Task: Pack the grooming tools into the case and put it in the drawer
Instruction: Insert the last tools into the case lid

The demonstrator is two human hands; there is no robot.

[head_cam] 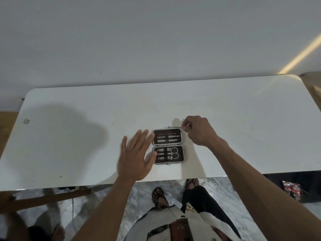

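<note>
An open grooming case (182,150) with a dark lining and grey rim lies flat on the white table (69,136), near its front edge. Both halves hold several metal tools under black straps: thin picks in the far half, clippers and small scissors (174,153) in the near half. My left hand (134,159) rests open beside the case's left side, fingertips touching its rim. My right hand (199,130) is just right of the far half, pinching one end of a thin metal tool (173,127) that lies along the case's far edge.
A white wall stands behind the table. A wooden table leg (52,197) runs below the front left. A red and black packet (291,189) lies on the marble floor at right. My sandalled feet are under the table edge.
</note>
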